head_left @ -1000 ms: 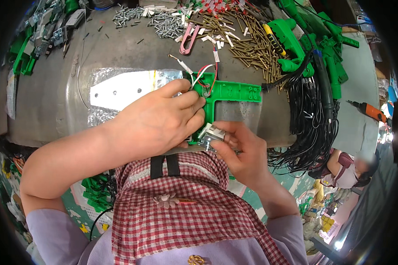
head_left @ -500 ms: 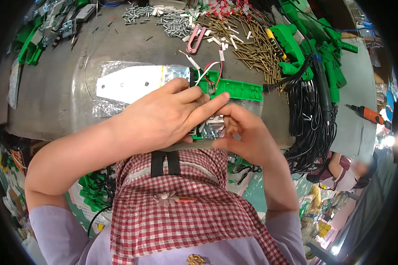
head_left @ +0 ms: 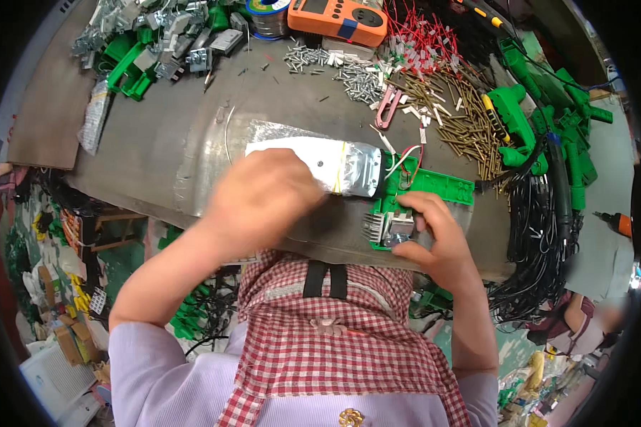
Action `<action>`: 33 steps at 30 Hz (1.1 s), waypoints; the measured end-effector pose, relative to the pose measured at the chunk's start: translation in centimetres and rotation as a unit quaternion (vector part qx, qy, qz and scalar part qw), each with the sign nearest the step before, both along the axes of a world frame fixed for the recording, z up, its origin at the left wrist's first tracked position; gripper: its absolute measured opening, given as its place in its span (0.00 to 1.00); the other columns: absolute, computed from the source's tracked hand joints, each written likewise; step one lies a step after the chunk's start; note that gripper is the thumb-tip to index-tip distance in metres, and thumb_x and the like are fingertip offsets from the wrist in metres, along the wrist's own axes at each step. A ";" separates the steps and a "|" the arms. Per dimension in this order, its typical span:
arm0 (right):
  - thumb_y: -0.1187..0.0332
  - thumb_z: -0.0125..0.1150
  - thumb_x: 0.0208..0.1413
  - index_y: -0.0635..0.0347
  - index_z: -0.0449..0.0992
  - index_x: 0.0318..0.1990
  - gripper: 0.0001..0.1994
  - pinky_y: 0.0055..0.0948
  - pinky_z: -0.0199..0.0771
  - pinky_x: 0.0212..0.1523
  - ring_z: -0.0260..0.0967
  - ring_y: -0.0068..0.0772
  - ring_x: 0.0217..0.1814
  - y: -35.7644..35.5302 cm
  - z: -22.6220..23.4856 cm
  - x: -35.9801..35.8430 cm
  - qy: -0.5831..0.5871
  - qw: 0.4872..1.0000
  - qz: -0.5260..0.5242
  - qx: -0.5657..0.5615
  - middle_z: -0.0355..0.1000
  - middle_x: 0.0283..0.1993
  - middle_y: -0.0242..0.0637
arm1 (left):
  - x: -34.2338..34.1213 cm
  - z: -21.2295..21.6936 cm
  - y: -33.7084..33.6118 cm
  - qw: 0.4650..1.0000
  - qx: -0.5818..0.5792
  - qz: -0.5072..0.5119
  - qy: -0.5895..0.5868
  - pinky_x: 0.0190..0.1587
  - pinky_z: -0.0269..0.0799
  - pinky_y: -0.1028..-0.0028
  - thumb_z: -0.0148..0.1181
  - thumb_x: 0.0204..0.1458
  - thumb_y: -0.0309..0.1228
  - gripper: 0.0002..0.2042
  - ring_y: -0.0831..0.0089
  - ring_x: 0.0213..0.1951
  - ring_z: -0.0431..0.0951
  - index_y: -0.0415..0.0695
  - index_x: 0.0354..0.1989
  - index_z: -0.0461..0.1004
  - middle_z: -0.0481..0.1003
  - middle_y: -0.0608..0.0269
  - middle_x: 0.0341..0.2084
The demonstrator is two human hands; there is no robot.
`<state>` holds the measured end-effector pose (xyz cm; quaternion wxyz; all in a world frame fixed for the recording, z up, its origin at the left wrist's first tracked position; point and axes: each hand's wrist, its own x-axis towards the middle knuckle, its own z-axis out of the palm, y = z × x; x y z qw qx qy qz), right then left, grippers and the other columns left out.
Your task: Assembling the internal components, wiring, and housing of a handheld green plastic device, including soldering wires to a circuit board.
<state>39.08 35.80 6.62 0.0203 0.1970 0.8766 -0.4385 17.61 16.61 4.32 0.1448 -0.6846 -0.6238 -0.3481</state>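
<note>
On the bench before me lies an open green plastic housing (head_left: 445, 186), shaped like a T, with red and white wires (head_left: 404, 162) rising from it. Its near arm holds a finned metal heat sink (head_left: 372, 228) and a pale block. My right hand (head_left: 443, 238) grips that near arm between thumb and fingers, from the right side. My left hand (head_left: 263, 188) is smeared by motion, apart from the housing, over a white plate (head_left: 319, 164). That plate lies with a silvery wrapped piece (head_left: 361, 171) and a yellow rubber band on clear plastic wrap. The left fingers are unclear.
Pink tweezers (head_left: 388, 107), brass pins (head_left: 470, 139) and silver screws (head_left: 360, 82) lie beyond the housing. An orange meter (head_left: 338, 20) and a solder spool (head_left: 269, 18) stand at the back. Black cables (head_left: 530, 220) hang at the right, below green housings (head_left: 520, 117). Another person sits far right.
My left hand has left the housing and moved left over the white plate. My right hand stays at the housing's near arm, which is now uncovered. The whole view has shifted.
</note>
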 end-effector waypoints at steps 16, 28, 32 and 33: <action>0.67 0.57 0.45 0.58 0.69 0.30 0.07 0.29 0.66 0.30 0.66 0.30 0.29 -13.0 -5.2 -7.9 0.232 0.921 0.125 0.287 0.65 0.28 0.34 | -6.5 0.9 -5.2 0.945 -0.323 0.046 -0.025 0.45 0.68 0.65 0.64 0.37 0.21 0.10 0.59 0.43 0.68 0.42 0.29 0.71 0.70 0.61 0.33; 0.70 0.55 0.44 0.58 0.70 0.28 0.04 0.28 0.66 0.30 0.69 0.34 0.27 -2.7 3.7 -4.8 0.291 0.913 0.078 0.275 0.68 0.22 0.33 | 1.7 5.7 1.1 0.997 -0.062 0.019 -0.036 0.22 0.67 0.70 0.68 0.33 0.21 0.12 0.68 0.21 0.72 0.41 0.29 0.77 0.72 0.64 0.20; 0.67 0.58 0.54 0.61 0.76 0.33 0.07 0.27 0.65 0.23 0.66 0.26 0.22 3.2 1.9 -7.9 0.296 0.953 -0.007 0.066 0.71 0.23 0.33 | 1.2 5.9 3.7 0.996 -0.047 0.073 -0.037 0.20 0.62 0.70 0.67 0.36 0.20 0.09 0.68 0.18 0.68 0.42 0.29 0.77 0.67 0.64 0.16; 0.66 0.57 0.57 0.61 0.77 0.36 0.08 0.25 0.64 0.22 0.64 0.22 0.21 5.7 2.0 -9.4 0.250 0.962 -0.085 -0.068 0.72 0.24 0.32 | 0.7 5.5 4.2 0.985 -0.050 0.121 -0.113 0.21 0.62 0.70 0.66 0.38 0.20 0.08 0.68 0.18 0.68 0.42 0.29 0.78 0.67 0.64 0.16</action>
